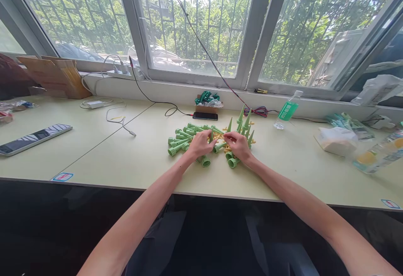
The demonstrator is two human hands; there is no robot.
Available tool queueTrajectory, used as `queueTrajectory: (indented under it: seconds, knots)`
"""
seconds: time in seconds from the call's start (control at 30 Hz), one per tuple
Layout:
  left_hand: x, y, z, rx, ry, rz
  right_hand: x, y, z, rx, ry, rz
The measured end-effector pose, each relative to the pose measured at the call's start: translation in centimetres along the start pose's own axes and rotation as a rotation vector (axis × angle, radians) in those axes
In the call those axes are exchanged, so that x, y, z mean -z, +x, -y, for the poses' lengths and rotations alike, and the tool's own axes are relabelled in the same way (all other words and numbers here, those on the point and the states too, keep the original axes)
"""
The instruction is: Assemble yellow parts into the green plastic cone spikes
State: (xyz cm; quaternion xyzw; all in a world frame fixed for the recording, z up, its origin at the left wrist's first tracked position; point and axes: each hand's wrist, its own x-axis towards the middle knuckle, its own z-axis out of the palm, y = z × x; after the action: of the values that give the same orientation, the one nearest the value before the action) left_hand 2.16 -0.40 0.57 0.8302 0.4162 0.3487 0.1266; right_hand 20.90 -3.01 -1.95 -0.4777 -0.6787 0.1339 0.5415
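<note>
My left hand [200, 144] is closed round a green plastic watering spike [212, 135], its pointed tip up between thumb and fingers. Just to the right, my right hand [238, 145] is closed in a pinch over small yellow plastic pieces [219, 136]; what its fingertips hold is too small to make out. Many loose green spikes [178, 146] lie heaped on the left, their round open ends toward me. Beyond my right hand several spikes [246, 121] stand point up, some with yellow pieces at their sides. One spike [233, 162] lies below my right hand.
A phone [205, 116] lies behind the heap, before a small box of green items [208, 99]. A water bottle [287, 110] stands to the right. Cables [122, 126] and a tablet-like device [36, 138] lie on the left. The table's front edge [201, 195] runs below my hands.
</note>
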Motion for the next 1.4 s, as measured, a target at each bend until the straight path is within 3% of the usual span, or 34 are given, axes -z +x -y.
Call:
queueTrajectory:
  seconds: [0.4,0.73,1.4]
  knots:
    - [-0.85,0.26,0.98,-0.031,-0.028,0.02,0.06,0.04,0.0,-0.011,-0.001,0.025]
    - [-0.64,0.28,0.6,0.028,-0.067,0.012,0.07,0.03,0.0,0.005,0.0,0.056]
    - [-0.87,0.04,0.33,-0.061,-0.107,-0.049,0.1,-0.18,0.77,-0.005,0.01,0.05]
